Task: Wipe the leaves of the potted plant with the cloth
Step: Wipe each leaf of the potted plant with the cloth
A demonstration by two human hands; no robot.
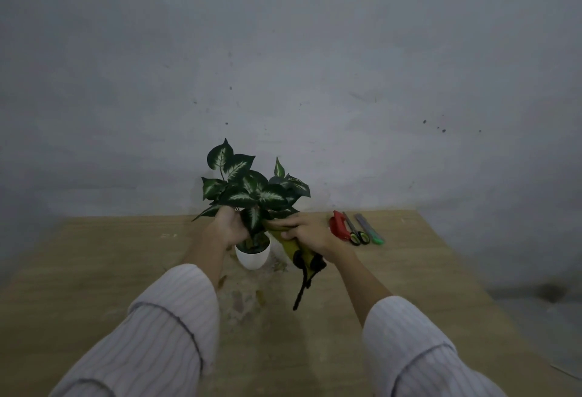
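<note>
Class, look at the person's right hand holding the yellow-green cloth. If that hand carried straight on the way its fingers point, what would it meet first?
The right hand points left towards the plant, so it would probably first meet the dark green, white-veined leaves just above the white pot, then the left hand. Depth is uncertain.

Dim, even light. Far side: grey plastered wall (315, 66), scuffed, with dark specks right of centre. Light wooden table (110, 255) set against it, surface stained near the middle. Grey floor (541, 318) visible at right of table.
</note>
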